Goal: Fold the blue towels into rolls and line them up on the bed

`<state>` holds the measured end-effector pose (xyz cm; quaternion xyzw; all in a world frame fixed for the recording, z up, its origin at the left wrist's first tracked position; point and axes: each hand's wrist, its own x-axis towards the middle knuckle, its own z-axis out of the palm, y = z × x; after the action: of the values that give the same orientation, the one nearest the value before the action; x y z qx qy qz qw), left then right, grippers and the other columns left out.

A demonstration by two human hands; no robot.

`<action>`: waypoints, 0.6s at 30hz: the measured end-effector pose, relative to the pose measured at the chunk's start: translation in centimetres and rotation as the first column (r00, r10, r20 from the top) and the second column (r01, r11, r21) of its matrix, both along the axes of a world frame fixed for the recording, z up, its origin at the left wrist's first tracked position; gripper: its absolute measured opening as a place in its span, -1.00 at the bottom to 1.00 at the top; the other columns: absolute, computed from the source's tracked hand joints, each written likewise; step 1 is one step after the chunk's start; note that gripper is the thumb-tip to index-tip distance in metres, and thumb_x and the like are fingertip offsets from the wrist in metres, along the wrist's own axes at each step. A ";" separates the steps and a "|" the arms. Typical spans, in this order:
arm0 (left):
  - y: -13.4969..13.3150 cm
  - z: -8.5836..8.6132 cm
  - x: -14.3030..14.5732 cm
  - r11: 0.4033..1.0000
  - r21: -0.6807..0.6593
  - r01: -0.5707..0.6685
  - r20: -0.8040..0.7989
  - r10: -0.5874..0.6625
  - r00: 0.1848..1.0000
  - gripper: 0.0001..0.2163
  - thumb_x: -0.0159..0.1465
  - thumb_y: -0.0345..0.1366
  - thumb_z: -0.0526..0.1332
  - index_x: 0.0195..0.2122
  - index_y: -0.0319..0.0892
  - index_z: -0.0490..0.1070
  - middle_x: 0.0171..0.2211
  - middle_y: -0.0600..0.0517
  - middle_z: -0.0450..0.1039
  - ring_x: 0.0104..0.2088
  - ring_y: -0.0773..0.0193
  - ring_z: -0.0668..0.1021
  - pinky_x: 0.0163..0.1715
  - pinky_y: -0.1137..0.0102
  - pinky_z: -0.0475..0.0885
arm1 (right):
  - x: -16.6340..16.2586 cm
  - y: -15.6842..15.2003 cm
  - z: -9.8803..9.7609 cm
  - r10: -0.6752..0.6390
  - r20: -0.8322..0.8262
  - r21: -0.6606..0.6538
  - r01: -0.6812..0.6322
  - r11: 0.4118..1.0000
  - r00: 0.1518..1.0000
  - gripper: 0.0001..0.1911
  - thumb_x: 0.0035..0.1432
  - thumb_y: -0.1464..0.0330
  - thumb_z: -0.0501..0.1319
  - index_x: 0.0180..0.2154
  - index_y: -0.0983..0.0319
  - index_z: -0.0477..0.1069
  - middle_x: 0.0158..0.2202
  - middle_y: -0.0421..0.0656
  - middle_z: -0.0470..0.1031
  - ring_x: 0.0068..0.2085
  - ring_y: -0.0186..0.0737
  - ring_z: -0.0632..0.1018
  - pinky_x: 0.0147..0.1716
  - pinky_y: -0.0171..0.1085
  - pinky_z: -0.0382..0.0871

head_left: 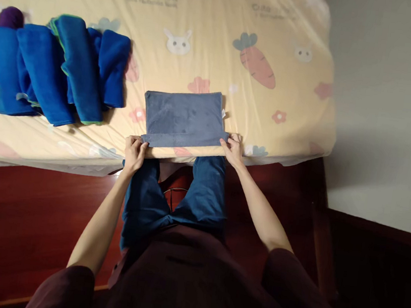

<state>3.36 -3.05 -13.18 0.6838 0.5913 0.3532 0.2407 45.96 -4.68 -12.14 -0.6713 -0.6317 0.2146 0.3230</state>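
A grey-blue towel point(184, 114) lies flat on the bed near its front edge, with its near edge turned over into a narrow strip. A small white tag sticks out from its right side. My left hand point(135, 153) pinches the left end of the turned strip between thumb and fingers. At the other end, my right hand point(232, 149) grips the strip's right corner, its fingers curled over the cloth.
To the left on the bed lie several rolled blue towels point(46, 72) and a purple one point(10, 15), side by side. The yellow bed sheet point(212, 35) has rabbits and carrots printed on it. A pale wall point(390, 112) stands at the right.
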 end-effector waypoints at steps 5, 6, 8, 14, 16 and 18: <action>0.1 0.1 0.2 1.000 -0.001 -0.026 -0.017 0.026 1.000 -0.69 0.41 0.00 0.13 -0.35 -0.12 0.33 -0.17 -0.09 0.33 -0.03 0.08 0.44 0.06 0.16 0.39 | 0.1 0.1 -0.2 0.011 0.004 0.004 -0.011 1.000 1.000 -0.51 0.37 -0.04 0.09 -0.37 0.15 0.54 -0.15 -0.03 0.45 0.00 0.04 0.39 0.11 0.07 0.36; 0.1 0.1 0.2 0.999 0.002 -0.032 -0.017 0.032 0.999 -0.69 0.40 -0.01 0.13 -0.35 -0.12 0.34 -0.17 -0.10 0.34 -0.03 0.08 0.44 0.06 0.16 0.40 | 0.1 0.1 -0.2 0.011 0.012 0.004 -0.011 1.000 1.000 -0.52 0.37 -0.03 0.09 -0.37 0.15 0.53 -0.15 -0.03 0.45 0.00 0.04 0.39 0.11 0.07 0.36; 0.1 0.2 0.2 0.999 0.007 -0.036 -0.015 0.036 0.999 -0.71 0.40 -0.02 0.14 -0.34 -0.12 0.35 -0.16 -0.11 0.35 -0.03 0.08 0.45 0.06 0.15 0.41 | 0.0 0.1 -0.2 0.008 0.032 0.005 -0.008 1.000 0.999 -0.53 0.38 -0.01 0.09 -0.40 0.15 0.51 -0.17 -0.03 0.44 -0.02 0.03 0.39 0.09 0.05 0.36; 0.2 0.6 0.6 0.998 0.000 -0.065 -0.032 0.065 0.997 -0.70 0.40 -0.02 0.16 -0.38 -0.11 0.35 -0.18 -0.13 0.34 -0.04 0.05 0.44 0.05 0.10 0.42 | -0.1 0.7 -0.7 -0.017 0.111 -0.001 0.017 1.000 0.994 -0.47 0.39 0.00 0.10 -0.55 0.13 0.34 -0.30 -0.06 0.39 -0.11 -0.01 0.39 0.02 -0.01 0.39; 0.4 0.7 0.7 0.997 0.018 -0.079 -0.045 0.079 0.996 -0.69 0.39 -0.02 0.17 -0.42 -0.10 0.32 -0.19 -0.14 0.34 -0.03 0.02 0.42 0.06 0.05 0.40 | 0.0 0.9 -0.9 -0.022 0.133 0.006 0.021 1.000 0.991 -0.46 0.40 0.00 0.09 -0.57 0.13 0.31 -0.32 -0.07 0.39 -0.13 -0.04 0.40 0.01 -0.03 0.39; 0.6 0.6 0.8 0.995 0.035 -0.090 -0.066 0.092 0.994 -0.68 0.38 -0.02 0.17 -0.44 -0.10 0.29 -0.20 -0.14 0.33 -0.03 -0.02 0.40 0.10 -0.02 0.36 | 0.0 1.1 -1.1 -0.030 0.152 0.007 0.029 1.000 0.988 -0.46 0.41 0.02 0.10 -0.58 0.13 0.29 -0.34 -0.08 0.39 -0.14 -0.04 0.40 0.00 -0.05 0.39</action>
<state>4.18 -2.43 -12.54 0.6713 0.6239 0.3501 0.1934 45.96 -3.57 -13.21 -0.6942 -0.6449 0.1564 0.2788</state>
